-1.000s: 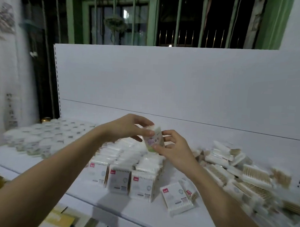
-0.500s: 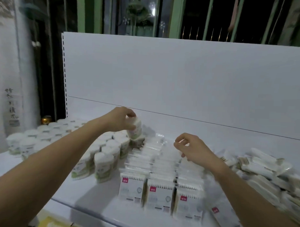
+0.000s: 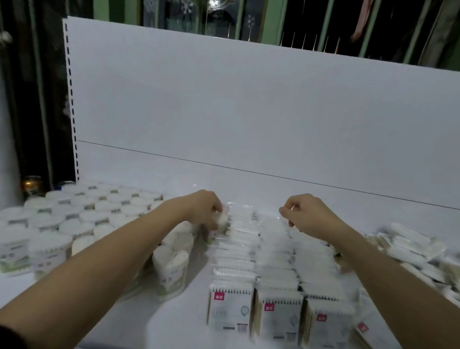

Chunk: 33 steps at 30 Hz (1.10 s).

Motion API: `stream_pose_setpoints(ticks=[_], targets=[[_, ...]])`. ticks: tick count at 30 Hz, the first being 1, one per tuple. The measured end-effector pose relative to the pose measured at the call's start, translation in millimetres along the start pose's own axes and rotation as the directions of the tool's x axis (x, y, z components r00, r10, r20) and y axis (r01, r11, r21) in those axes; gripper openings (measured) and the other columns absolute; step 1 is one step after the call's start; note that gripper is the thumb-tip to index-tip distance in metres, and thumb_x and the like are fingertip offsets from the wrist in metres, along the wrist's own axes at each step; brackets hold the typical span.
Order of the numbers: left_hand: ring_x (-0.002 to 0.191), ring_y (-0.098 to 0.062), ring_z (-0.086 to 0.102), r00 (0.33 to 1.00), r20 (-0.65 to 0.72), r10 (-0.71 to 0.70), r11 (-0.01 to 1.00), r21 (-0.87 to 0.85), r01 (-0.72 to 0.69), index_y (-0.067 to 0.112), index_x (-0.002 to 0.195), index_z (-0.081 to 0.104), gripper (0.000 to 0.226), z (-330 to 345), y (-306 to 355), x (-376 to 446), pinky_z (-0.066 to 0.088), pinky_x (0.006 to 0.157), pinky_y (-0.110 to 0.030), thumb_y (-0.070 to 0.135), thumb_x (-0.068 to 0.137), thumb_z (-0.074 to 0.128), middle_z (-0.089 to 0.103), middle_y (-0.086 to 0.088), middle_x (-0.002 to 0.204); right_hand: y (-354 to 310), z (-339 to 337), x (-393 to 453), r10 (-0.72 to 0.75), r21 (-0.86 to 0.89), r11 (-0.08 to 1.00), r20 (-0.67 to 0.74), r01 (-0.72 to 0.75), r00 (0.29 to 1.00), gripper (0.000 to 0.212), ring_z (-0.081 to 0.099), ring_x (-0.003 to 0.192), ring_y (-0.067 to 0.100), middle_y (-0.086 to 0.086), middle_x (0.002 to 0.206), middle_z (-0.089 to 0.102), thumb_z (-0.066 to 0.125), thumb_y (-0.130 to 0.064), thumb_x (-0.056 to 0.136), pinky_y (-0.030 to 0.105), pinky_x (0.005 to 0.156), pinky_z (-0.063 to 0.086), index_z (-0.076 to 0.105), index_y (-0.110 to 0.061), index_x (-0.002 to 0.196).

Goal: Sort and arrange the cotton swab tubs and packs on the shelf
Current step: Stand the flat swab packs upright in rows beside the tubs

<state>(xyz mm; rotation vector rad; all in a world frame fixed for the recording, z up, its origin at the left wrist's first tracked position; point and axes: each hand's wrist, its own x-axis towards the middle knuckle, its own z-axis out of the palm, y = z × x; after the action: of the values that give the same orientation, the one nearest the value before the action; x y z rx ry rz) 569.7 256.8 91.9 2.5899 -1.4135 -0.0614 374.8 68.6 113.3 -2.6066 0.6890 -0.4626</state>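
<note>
My left hand (image 3: pixel 203 208) grips a round cotton swab tub (image 3: pixel 222 219) at the back end of a short row of tubs (image 3: pixel 172 263) in the middle of the white shelf (image 3: pixel 182 324). Many more white-lidded tubs (image 3: pixel 73 216) stand grouped at the left. Flat cotton swab packs (image 3: pixel 257 253) with red labels stand in three rows right of the held tub. My right hand (image 3: pixel 305 216) hovers over the back of these rows, fingers curled, holding nothing that I can see. A loose heap of packs (image 3: pixel 416 251) lies at the far right.
The white back panel (image 3: pixel 252 110) rises straight behind the shelf. A slotted upright (image 3: pixel 69 103) marks its left edge. A small glowing jar (image 3: pixel 31 185) sits past the shelf's left end. Window bars and green frames show above the panel.
My left hand carried the tub from the right hand leftward and down to the back of the short tub row. The right hand let go and stays over the packs. The view shifted left.
</note>
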Motion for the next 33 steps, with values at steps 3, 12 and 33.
stream_pose_setpoints(ticks=[3, 12, 33], targets=[[0.113, -0.023, 0.055, 0.999, -0.031, -0.013, 0.999, 0.040, 0.014, 0.017, 0.126, 0.062, 0.047, 15, -2, 3, 0.046, 0.095, -0.032, 0.030, 0.082, 0.069, 0.057, -0.003, 0.125, -10, 13, 3, -0.019, -0.099, 0.995, 0.029, 0.021, 0.999, 0.019, 0.063, 0.073, 0.016, -0.004, 0.084, 0.070, 0.055, -0.041, 0.094, 0.033, 0.074, 0.051, 0.064, -0.027, 0.085], [0.126, -0.026, 0.043, 0.976, -0.215, -0.021, 1.000, 0.016, 0.025, 0.025, 0.139, 0.048, 0.054, -5, 27, -1, 0.041, 0.102, -0.042, 0.048, 0.091, 0.058, 0.046, -0.003, 0.139, -13, 8, -7, -0.020, -0.162, 0.987, 0.022, 0.023, 1.000, 0.019, 0.063, 0.083, 0.021, -0.003, 0.090, 0.068, 0.053, -0.041, 0.094, 0.032, 0.072, 0.049, 0.062, -0.029, 0.082], [0.105, -0.018, 0.058, 0.979, -0.161, 0.125, 0.956, -0.243, -0.162, 0.023, 0.125, 0.059, 0.037, 39, 354, 22, 0.048, 0.093, -0.034, 0.039, 0.092, 0.058, 0.063, 0.002, 0.121, 258, -176, -127, 0.222, 0.096, 0.975, -0.335, -0.202, 0.915, 0.018, 0.062, 0.058, 0.025, 0.001, 0.070, 0.071, 0.058, -0.022, 0.091, 0.040, 0.065, 0.057, 0.068, -0.019, 0.076]])
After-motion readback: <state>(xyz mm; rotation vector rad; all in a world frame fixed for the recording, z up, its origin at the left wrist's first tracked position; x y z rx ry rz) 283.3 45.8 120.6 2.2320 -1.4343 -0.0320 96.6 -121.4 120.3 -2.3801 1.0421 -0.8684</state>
